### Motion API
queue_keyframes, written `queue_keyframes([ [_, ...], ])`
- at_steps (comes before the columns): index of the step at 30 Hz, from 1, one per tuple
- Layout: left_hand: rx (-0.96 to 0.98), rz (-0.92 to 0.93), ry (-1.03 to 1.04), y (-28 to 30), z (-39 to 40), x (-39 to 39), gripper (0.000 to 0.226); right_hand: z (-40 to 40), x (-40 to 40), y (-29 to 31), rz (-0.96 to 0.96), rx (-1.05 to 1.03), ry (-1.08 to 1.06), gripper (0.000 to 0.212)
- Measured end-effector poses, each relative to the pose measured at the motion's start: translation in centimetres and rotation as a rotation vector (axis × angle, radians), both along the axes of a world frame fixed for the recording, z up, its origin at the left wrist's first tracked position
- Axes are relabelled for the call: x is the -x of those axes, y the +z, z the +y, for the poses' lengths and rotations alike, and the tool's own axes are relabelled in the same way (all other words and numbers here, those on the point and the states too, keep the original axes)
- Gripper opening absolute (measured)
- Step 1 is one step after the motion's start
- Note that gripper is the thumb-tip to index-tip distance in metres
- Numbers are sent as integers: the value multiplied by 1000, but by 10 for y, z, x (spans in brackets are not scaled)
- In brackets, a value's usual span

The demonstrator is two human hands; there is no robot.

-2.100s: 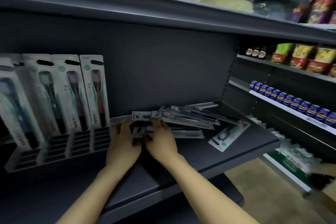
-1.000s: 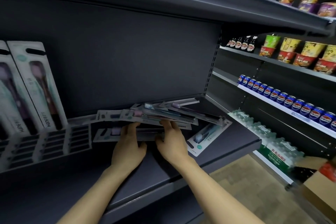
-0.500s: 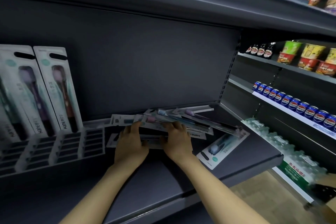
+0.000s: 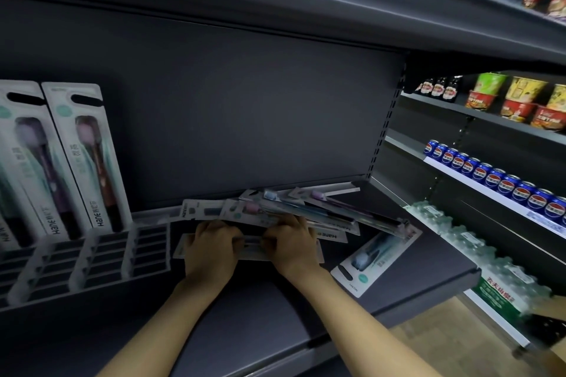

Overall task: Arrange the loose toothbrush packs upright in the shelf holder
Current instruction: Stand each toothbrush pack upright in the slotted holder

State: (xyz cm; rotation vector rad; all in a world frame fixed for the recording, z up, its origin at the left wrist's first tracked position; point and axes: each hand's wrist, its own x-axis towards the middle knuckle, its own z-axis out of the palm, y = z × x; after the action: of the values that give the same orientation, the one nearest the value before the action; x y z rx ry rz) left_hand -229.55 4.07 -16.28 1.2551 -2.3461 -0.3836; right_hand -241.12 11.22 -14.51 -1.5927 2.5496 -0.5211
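Change: since 0.5 s ago both hands have closed inward along the front pack.
Shelf holder (image 4: 92,266): 2 upright packs (image 4: 88,159) at the left; near slots vacant.
Left hand (image 4: 211,251): fingers curled on the front pack (image 4: 251,246).
Right hand (image 4: 291,246): gripping the same pack.
Loose pile (image 4: 324,211): flat behind; lift likely imminent.
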Motion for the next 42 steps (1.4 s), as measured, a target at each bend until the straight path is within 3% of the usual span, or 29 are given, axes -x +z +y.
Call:
queue_keyframes([
  [16,119,120,-192,-17,-16,-11,27,2,2,0,17,2,9,29],
  [28,355,204,-238,-3,-11,-9,28,-2,3,20,-87,-62,142,33],
  [34,425,373,-259,9,-3,-11,25,2,3,35,-215,14,184,33],
  [37,435,527,-198,17,-1,-14,27,-1,2,40,-278,76,116,8],
  [42,346,743,-55,28,3,-24,16,-2,-14,42,-300,209,57,2],
])
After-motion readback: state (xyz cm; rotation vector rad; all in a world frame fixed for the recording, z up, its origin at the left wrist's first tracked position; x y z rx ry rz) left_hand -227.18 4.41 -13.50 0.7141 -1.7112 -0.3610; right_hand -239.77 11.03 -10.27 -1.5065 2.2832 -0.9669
